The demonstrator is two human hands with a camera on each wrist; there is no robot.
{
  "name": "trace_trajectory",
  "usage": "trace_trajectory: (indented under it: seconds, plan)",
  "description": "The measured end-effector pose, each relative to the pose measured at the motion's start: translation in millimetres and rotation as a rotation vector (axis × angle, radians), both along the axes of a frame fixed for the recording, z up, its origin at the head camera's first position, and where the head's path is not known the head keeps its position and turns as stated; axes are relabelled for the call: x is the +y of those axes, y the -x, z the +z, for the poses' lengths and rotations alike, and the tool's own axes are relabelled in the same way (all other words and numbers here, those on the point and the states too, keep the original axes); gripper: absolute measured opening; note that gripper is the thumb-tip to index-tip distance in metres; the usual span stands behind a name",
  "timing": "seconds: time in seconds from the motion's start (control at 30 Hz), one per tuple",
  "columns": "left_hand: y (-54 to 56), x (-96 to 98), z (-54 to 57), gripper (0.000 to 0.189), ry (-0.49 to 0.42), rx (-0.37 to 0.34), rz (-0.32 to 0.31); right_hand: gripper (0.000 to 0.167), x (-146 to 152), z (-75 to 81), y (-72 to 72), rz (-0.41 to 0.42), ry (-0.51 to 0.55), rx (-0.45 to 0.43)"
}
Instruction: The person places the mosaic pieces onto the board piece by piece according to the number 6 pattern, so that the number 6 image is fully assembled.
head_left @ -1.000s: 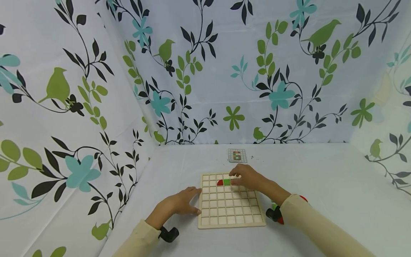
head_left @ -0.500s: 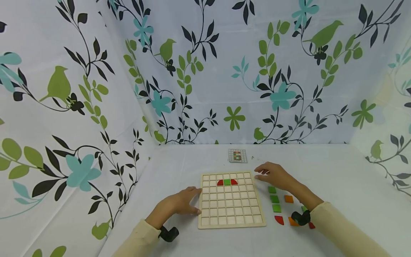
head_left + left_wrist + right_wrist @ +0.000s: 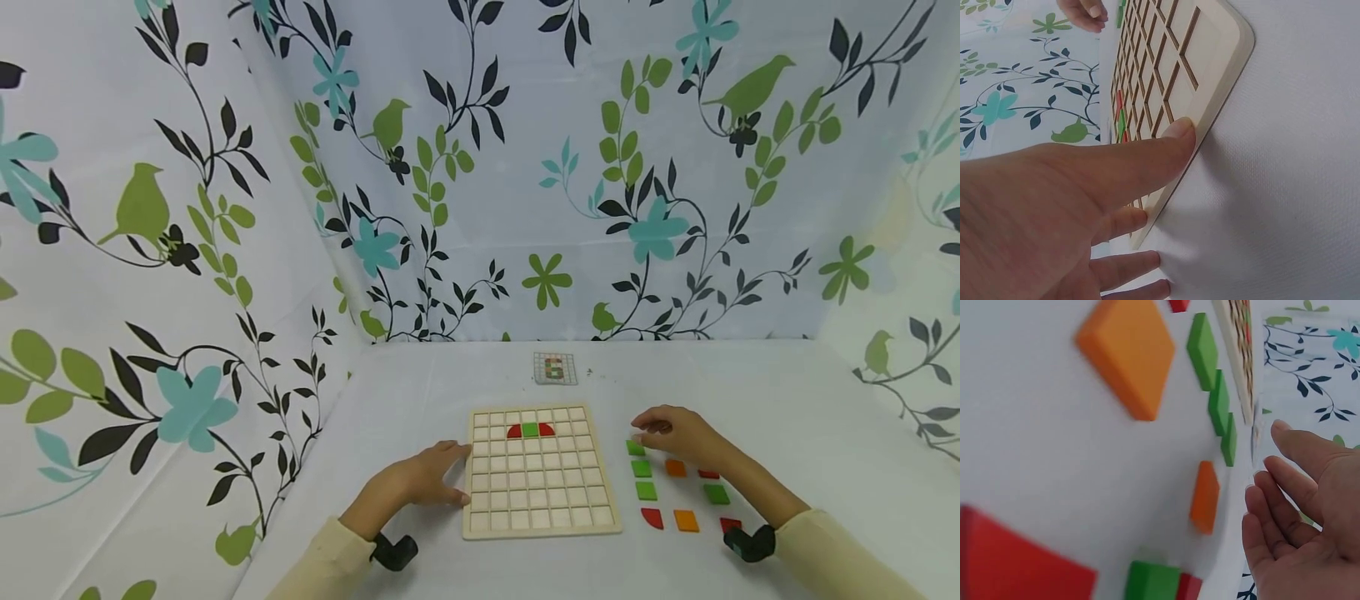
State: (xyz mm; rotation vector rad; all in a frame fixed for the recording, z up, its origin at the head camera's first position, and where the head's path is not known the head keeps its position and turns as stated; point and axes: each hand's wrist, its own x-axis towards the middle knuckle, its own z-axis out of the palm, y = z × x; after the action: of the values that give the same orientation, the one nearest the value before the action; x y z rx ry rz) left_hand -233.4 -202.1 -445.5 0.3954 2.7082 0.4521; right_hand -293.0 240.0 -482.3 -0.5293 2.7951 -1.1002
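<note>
My left hand rests at the left edge of a wooden grid board, its thumb touching the rim. In the board's upper part sit a green square tile and two red quarter-round tiles, one on its left and one on its right. My right hand hovers beside the top green square tile of a column right of the board. Its fingers are loosely bent and hold nothing; the right wrist view shows a gap between them and the tiles.
Right of the board lie more loose tiles: green squares, orange squares and red quarter-round pieces. Part of one red tile is hidden by the right arm. Behind the board lies a small gridded pattern card. A printed curtain hangs behind.
My right hand has left the red quarter-round tile in the board and moved right, then down toward the loose tiles, uncovering them. My left hand has stayed at the board's edge.
</note>
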Motion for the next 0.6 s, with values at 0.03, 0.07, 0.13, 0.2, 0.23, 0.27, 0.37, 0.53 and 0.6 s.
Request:
trace_trajectory:
  seconds: [0.03, 0.07, 0.13, 0.2, 0.23, 0.27, 0.37, 0.53, 0.6]
  plan:
    - [-0.1, 0.6, 0.0, 0.084, 0.002, 0.001, 0.0, 0.029, 2, -1.8, -1.6, -0.004, 0.007, -0.012]
    - [-0.1, 1.2, 0.2, 0.084, 0.002, 0.0, 0.003, 0.029, 3, -3.4, -3.1, -0.006, 0.015, -0.024]
    - [-0.4, 1.8, 0.5, 0.084, 0.002, -0.002, 0.007, 0.03, 5, -6.2, -6.0, 0.002, 0.03, -0.039]
    - [-0.7, 1.7, 0.7, 0.084, 0.005, -0.004, 0.008, 0.032, 5, -8.9, -8.4, 0.001, 0.038, -0.053]
    - [-0.8, 1.7, 0.8, 0.084, 0.003, -0.005, 0.006, 0.033, 5, -9.7, -9.4, -0.004, 0.045, -0.063]
    - [-0.8, 1.7, 0.8, 0.083, 0.001, -0.006, 0.006, 0.034, 5, -10.6, -10.3, -0.001, 0.046, -0.066]
    - [-0.9, 1.5, 0.6, 0.083, 0.002, -0.006, 0.002, 0.038, 6, -12.5, -11.5, 0.008, 0.05, -0.062]
    - [-1.1, 1.3, 0.2, 0.083, -0.001, -0.006, 0.003, 0.039, 6, -15.5, -11.6, 0.014, 0.054, -0.048]
    - [-1.4, 1.5, 0.1, 0.083, -0.002, -0.007, 0.003, 0.038, 6, -16.8, -12.2, 0.017, 0.053, -0.041]
